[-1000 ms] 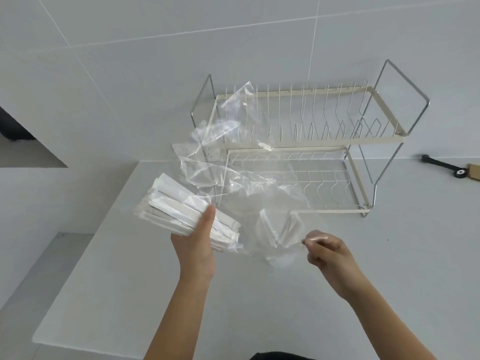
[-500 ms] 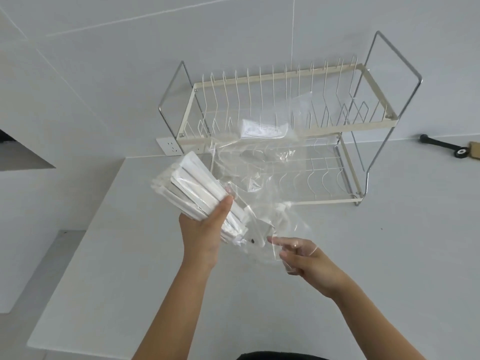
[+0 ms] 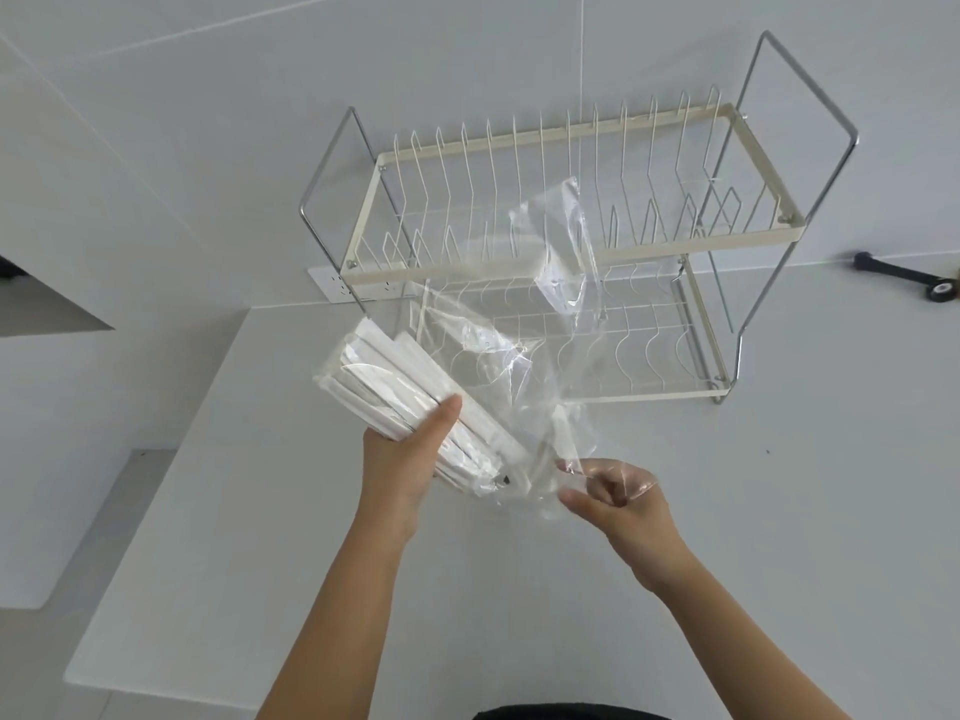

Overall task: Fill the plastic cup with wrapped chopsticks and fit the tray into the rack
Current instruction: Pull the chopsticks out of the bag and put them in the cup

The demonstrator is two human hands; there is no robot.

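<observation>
My left hand grips a bundle of white wrapped chopsticks, held above the white table and tilted up to the left. My right hand pinches the lower edge of a clear plastic bag that hangs loose between the bundle and the rack. The lower ends of the chopsticks still sit inside the bag. A two-tier cream wire dish rack with chrome side frames stands behind, against the wall. No plastic cup or tray is in view.
The white table ends at a left edge with floor beyond. A wall socket sits behind the rack's left leg. A black tool lies at the far right by the wall.
The bundle has come further out of the bag and now points up to the left. The bag has slid right and hangs loose in front of the rack. My head moved closer.
</observation>
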